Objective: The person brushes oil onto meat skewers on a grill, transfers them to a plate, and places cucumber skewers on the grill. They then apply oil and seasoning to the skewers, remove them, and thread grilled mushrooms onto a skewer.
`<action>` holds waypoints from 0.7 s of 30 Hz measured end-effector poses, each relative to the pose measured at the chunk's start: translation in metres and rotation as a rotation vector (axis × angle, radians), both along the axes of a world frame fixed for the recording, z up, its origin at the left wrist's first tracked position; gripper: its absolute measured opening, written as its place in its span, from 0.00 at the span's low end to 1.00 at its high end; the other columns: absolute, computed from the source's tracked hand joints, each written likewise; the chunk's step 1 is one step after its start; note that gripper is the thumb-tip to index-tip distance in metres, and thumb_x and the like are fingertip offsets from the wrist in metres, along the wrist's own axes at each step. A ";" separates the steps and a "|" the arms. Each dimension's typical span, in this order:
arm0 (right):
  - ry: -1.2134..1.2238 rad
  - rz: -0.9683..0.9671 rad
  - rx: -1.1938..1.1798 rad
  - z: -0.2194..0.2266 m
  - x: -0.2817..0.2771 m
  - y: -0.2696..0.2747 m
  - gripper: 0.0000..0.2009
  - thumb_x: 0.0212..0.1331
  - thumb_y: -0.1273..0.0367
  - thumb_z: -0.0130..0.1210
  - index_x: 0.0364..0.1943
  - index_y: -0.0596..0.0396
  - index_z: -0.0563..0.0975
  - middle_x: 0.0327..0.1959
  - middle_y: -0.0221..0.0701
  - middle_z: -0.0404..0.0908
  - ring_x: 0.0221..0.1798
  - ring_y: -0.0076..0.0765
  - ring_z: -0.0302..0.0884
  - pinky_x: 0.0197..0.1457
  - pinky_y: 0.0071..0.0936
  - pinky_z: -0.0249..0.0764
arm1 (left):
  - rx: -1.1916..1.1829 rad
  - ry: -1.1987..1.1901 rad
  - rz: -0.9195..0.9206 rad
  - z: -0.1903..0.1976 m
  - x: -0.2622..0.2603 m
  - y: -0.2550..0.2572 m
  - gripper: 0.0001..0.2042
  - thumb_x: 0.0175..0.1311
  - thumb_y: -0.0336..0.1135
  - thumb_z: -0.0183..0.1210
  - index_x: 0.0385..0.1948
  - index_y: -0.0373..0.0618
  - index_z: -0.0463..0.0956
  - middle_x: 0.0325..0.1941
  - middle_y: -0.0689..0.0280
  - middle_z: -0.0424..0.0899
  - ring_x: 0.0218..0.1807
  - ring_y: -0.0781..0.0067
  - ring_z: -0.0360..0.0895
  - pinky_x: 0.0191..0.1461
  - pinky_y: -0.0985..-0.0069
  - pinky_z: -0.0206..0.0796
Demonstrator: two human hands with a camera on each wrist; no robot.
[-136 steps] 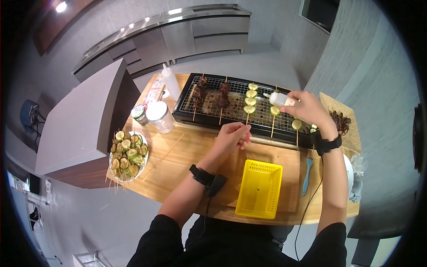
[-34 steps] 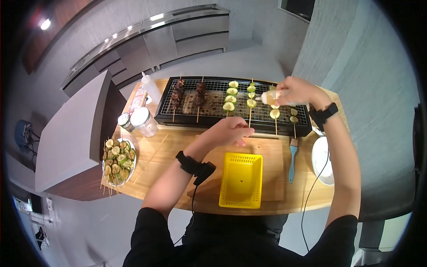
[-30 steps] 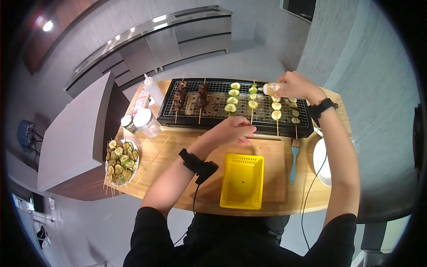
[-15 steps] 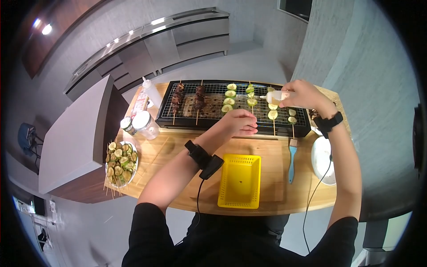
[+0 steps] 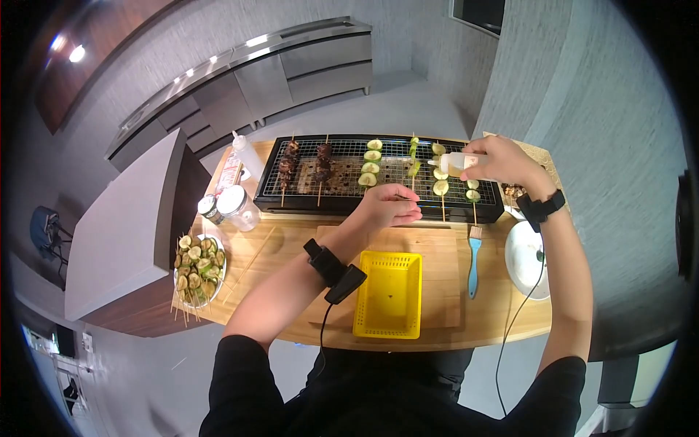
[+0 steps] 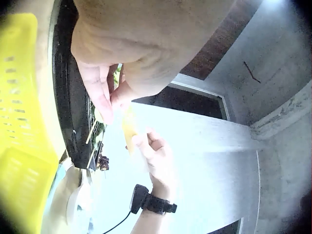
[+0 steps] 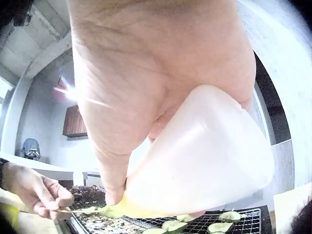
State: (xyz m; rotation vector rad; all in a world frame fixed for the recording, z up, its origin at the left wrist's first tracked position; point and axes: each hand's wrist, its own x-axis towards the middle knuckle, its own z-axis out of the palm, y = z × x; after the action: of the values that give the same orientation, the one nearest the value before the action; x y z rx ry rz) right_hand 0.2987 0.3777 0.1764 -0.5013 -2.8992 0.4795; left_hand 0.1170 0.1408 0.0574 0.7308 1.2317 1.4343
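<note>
My right hand (image 5: 506, 160) grips a translucent squeeze bottle (image 5: 455, 163) holding yellowish liquid. It is tipped nearly level over the grill, nozzle pointing left. My left hand (image 5: 389, 207) is at the grill's front edge, and in the right wrist view its fingertips pinch the stick of a zucchini skewer (image 7: 90, 210). Those slices (image 5: 413, 156) show mostly edge-on in the head view. Left of that skewer lies another zucchini skewer (image 5: 370, 167) with its slices flat. To the right, a further zucchini skewer (image 5: 440, 187) lies partly under the bottle.
Two meat skewers (image 5: 322, 164) lie on the left of the black grill (image 5: 313, 202). Before it are a yellow basket (image 5: 387, 331), a blue-handled brush (image 5: 474, 266) and a white bowl (image 5: 513, 251). Jars (image 5: 239, 207), another squeeze bottle (image 5: 247, 154) and a plate of zucchini skewers (image 5: 198, 269) stand left.
The bottle has gone from above the pinched skewer to its right side. That skewer's slices have turned from face-up to edge-on. Earlier, my left hand was at the zucchini skewer further left.
</note>
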 end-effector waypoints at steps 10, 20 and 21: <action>-0.003 0.005 -0.004 0.002 0.002 -0.004 0.21 0.48 0.55 0.78 0.39 0.55 0.89 0.28 0.41 0.87 0.34 0.45 0.85 0.41 0.39 0.76 | -0.024 0.050 -0.020 -0.007 0.000 -0.007 0.09 0.74 0.28 0.62 0.51 0.36 0.79 0.50 0.53 0.87 0.54 0.62 0.87 0.63 0.70 0.80; -0.073 0.035 -0.023 0.001 0.007 -0.001 0.21 0.47 0.55 0.78 0.40 0.55 0.88 0.29 0.39 0.87 0.34 0.41 0.83 0.40 0.35 0.74 | -0.112 0.179 -0.159 -0.009 -0.007 -0.007 0.08 0.76 0.29 0.60 0.50 0.37 0.79 0.50 0.53 0.89 0.53 0.64 0.89 0.58 0.69 0.83; -0.111 0.039 -0.036 0.002 0.007 -0.003 0.21 0.48 0.56 0.78 0.40 0.56 0.88 0.32 0.38 0.87 0.36 0.40 0.83 0.41 0.35 0.75 | -0.105 0.196 -0.172 -0.009 -0.006 -0.008 0.08 0.76 0.30 0.60 0.50 0.37 0.79 0.50 0.54 0.89 0.54 0.65 0.89 0.58 0.70 0.83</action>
State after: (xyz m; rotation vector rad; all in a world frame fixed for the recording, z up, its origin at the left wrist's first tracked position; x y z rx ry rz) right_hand 0.3055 0.3751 0.1789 -0.4929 -3.0160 0.5264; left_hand 0.1107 0.1331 0.0483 0.8983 1.3483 1.1708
